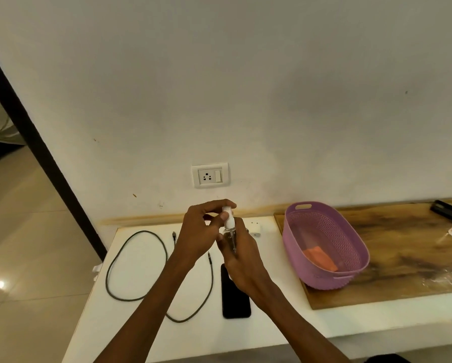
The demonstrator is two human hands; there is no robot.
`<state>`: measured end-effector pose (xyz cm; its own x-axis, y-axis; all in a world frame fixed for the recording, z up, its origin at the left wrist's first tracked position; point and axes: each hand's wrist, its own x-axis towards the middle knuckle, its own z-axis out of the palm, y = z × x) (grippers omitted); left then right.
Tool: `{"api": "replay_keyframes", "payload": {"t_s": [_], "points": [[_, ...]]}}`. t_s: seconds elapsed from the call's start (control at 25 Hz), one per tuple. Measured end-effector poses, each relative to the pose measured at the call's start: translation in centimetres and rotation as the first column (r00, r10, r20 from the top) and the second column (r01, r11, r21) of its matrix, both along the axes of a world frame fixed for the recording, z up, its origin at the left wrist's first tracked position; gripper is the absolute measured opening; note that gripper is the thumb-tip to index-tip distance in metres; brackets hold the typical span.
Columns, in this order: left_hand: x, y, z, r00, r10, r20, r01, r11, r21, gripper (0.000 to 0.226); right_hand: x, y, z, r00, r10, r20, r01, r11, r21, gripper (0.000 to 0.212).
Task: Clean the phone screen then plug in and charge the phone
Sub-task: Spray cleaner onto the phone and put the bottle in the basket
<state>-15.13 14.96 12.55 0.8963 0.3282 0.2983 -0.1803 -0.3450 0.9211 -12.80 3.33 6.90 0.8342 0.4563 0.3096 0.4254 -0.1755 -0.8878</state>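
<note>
While both hands meet above the white bench [272, 320], the right hand [241, 260] wraps its fingers [221, 238] closed around the clear body of a small spray bottle [230, 231], holding it upright. The left hand [198, 231] curls over the bottle's white top, its fingers pinched on the cap; whether they are pressing it or only gripping it is hard to tell from this angle.

Directly below the hands lies the phone [235, 299], flat on the bench with its dark screen up and its far end hidden under the right wrist. Left of the phone a dark cable [138, 268] loops loosely across the bench, one plug end near the left wrist and the other further back. A white charger [256, 227] sits at the back of the bench, just behind the right hand, partly covered by it.

On the wall above, a white socket [210, 175] with a switch stands empty. To the right, a purple basket [324, 244] rests on a wooden board [402, 258], and an orange cloth [320, 258] lies inside the basket. A dark object [447, 212] lies at the board's far right.
</note>
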Motion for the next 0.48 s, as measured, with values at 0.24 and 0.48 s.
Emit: {"api": "replay_keyframes", "payload": {"t_s": [0.24, 0.48], "points": [[0.8, 0.7, 0.4, 0.954, -0.300, 0.011, 0.291, 0.914, -0.282, 0.035, 0.9, -0.2, 1.2, 0.963, 0.141, -0.229, -0.089, 0.971, 0.221, 0.026], [1.0, 0.2, 1.0, 0.967, -0.255, -0.009, 0.241, 0.925, -0.293, 0.035, 1.1, -0.9, 1.8, 0.986, 0.066, -0.156, -0.036, 0.982, 0.188, 0.019]]}}
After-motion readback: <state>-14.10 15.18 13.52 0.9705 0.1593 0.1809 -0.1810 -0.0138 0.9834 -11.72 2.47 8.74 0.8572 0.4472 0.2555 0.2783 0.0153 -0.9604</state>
